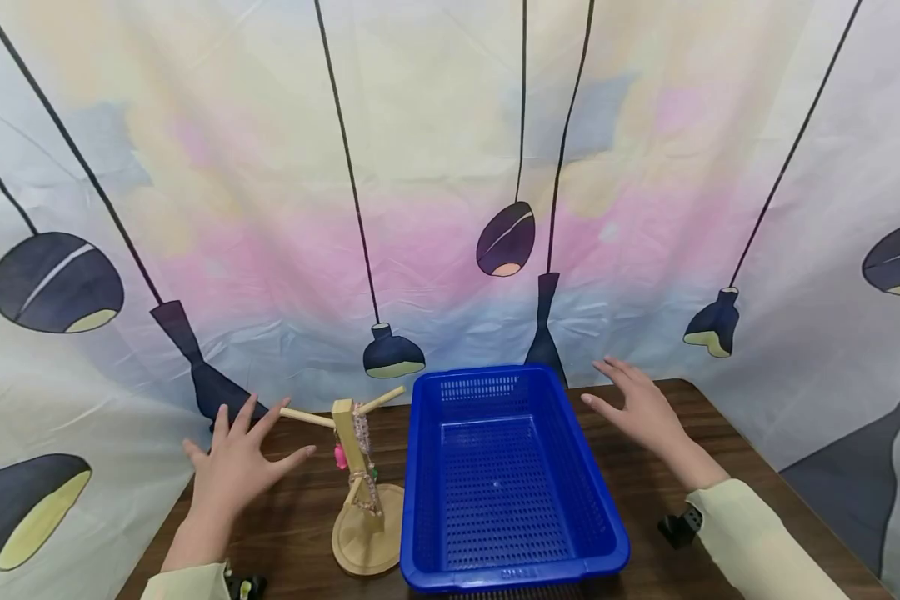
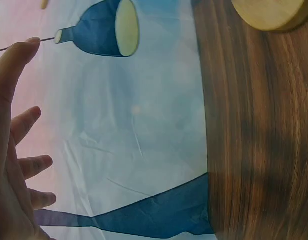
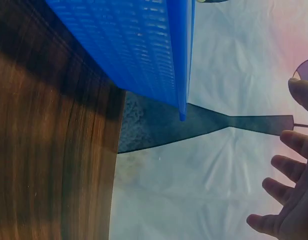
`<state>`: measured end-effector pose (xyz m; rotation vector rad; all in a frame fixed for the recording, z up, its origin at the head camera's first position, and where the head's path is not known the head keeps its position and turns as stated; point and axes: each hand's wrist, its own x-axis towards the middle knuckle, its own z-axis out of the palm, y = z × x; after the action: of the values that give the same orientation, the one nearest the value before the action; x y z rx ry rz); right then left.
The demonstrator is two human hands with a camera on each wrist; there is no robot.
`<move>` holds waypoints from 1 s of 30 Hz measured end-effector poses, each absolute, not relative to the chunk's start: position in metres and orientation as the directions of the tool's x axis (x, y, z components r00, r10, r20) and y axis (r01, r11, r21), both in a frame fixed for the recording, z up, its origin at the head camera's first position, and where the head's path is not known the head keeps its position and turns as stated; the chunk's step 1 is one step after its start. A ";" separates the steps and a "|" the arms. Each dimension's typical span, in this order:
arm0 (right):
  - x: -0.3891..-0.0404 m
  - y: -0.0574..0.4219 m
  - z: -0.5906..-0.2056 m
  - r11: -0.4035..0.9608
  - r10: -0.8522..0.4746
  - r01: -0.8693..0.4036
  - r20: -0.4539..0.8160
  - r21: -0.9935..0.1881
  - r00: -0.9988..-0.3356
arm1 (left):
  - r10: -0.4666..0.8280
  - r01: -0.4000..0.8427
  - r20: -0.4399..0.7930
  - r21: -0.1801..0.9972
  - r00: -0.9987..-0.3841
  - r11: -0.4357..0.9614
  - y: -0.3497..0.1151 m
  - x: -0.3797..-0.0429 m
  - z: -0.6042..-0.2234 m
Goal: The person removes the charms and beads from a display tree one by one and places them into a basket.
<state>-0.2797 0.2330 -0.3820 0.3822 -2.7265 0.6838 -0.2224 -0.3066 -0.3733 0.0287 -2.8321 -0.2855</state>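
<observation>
A blue plastic basket with perforated walls stands on the table; nothing lies inside it. Left of it is a wooden jewelry stand with a round base and several pegs. Beaded bracelets hang on its pegs, one with a pink charm. My left hand hovers left of the stand, fingers spread and holding nothing. My right hand is raised to the right of the basket, fingers extended, apart from it. In the left wrist view only the edge of the stand's base shows.
The dark wooden table ends at a fabric backdrop printed with hanging lamps. Black wrist devices sit at the sleeve cuffs. The basket and the stand's base are close together.
</observation>
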 end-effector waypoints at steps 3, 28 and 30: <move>-0.274 0.231 -0.382 0.829 -0.184 -0.332 0.340 -0.450 -0.922 | -0.061 0.008 0.282 0.237 -0.957 0.972 -0.305 -0.217 -0.374; -0.234 0.203 -0.346 0.647 -0.334 -0.413 0.248 -0.641 -0.909 | -0.136 0.048 0.210 0.688 -0.968 0.724 -0.288 -0.181 -0.368; -0.234 0.200 -0.341 0.624 -0.360 -0.406 0.216 -0.668 -0.908 | -0.142 0.068 0.224 0.725 -0.964 0.686 -0.284 -0.181 -0.369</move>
<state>-0.2340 0.2003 -0.3414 0.6560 -2.7752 1.1650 -0.1814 -0.2845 -0.3687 0.0592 -2.6365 -1.1489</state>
